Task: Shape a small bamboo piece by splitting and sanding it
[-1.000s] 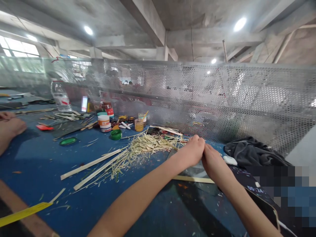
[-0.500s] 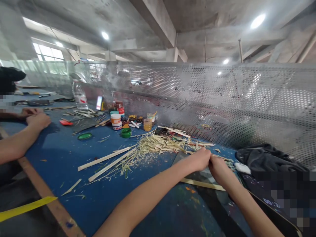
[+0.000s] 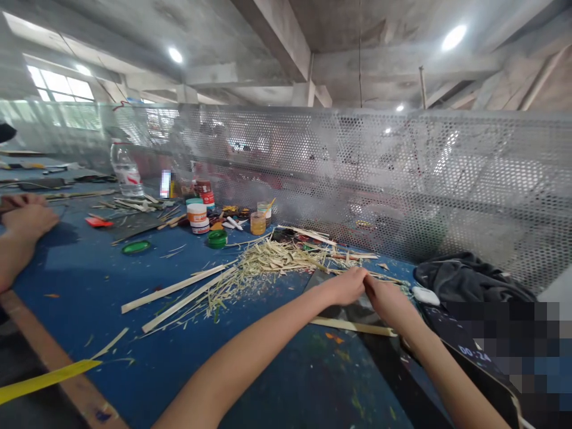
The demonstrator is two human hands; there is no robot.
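Note:
Above the table's right side, my left hand [image 3: 350,286] and my right hand [image 3: 379,293] meet with their fingers closed and pressed together. Whatever they grip is hidden behind the fingers. Beneath them a pale flat strip [image 3: 353,326], like split bamboo, lies across a dark flat sheet [image 3: 316,280]. A heap of fine, pale shavings [image 3: 272,257] is just left of my hands. Two longer pale strips [image 3: 179,289] reach out from the heap toward the left.
A co-worker's hands [image 3: 29,214] are at the far left. Paint jars [image 3: 197,217], a green lid [image 3: 136,246] and a water bottle [image 3: 127,170] stand or lie toward the back. Dark cloth [image 3: 469,277], a white case [image 3: 425,296] and a phone [image 3: 473,351] are at right. Perforated metal panels [image 3: 313,161] border the table.
The camera has turned slightly right, so everything sits further left in view. My hands stay together, fingers closed, over the same spot.

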